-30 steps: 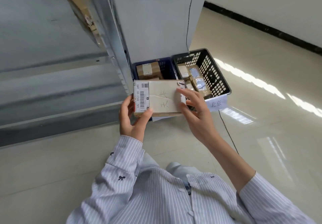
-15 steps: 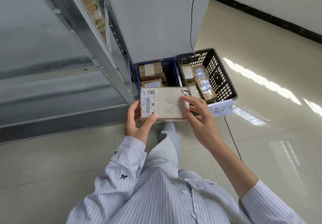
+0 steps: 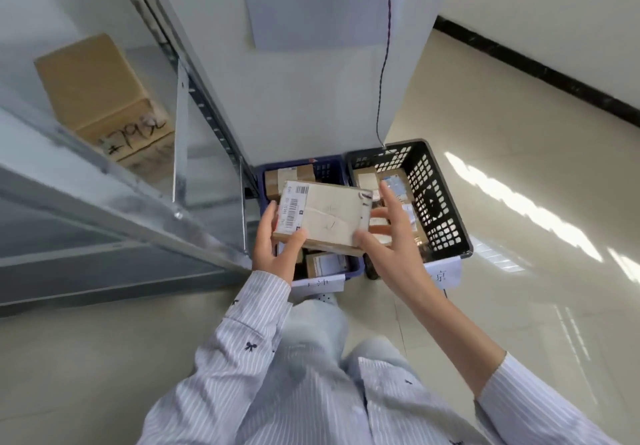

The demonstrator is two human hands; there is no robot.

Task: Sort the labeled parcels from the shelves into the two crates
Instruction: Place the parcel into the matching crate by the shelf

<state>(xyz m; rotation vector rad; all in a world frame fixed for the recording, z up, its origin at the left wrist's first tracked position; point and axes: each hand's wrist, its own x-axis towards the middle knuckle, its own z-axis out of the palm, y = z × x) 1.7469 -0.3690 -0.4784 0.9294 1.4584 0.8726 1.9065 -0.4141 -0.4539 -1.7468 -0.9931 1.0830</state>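
Observation:
A flat cardboard parcel (image 3: 329,214) with a barcode label and handwriting hangs above the blue crate (image 3: 329,167). My left hand (image 3: 277,244) grips its left end, thumb on top. On the right side my right hand (image 3: 391,237) has its fingers spread; the thumb touches the parcel's near right corner and the other fingers are off it. The blue crate holds a few brown parcels. The black crate (image 3: 436,202) to its right holds several labelled parcels. Each crate carries a white paper tag on its front.
A metal shelf unit (image 3: 145,209) stands on the left, and one brown box (image 3: 104,98) with handwriting sits on a shelf. A white pillar (image 3: 311,98) with a black cable rises behind the crates. Glossy floor tiles stretch to the right.
I have stepped closer, and the parcel has moved forward over the blue crate. My right hand's fingers have spread and come off the parcel's right edge.

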